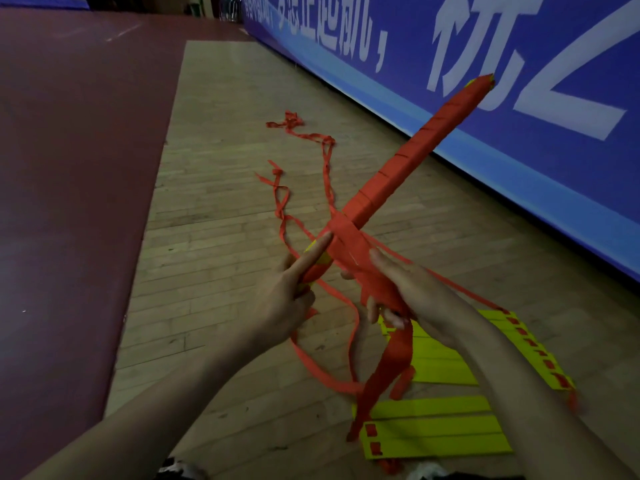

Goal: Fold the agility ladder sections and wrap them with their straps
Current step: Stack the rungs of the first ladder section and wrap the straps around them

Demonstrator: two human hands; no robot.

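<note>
A long bundle of yellow ladder rungs (408,168), wound in red strap, slants from my hands up to the blue banner. My left hand (294,289) holds its near end, index finger stretched along the bundle over the strap. My right hand (405,292) grips the bundle from the right, fingers curled under it and round the red strap. Loose red strap (391,362) hangs down from that hand. More red strap (325,161) trails across the wooden floor beyond the bundle.
Two flat stacks of yellow rungs (436,434) with red strap slots lie on the wooden floor (225,188) below my right arm. A blue banner (519,140) with white characters runs along the right. Dark red flooring (76,168) covers the left.
</note>
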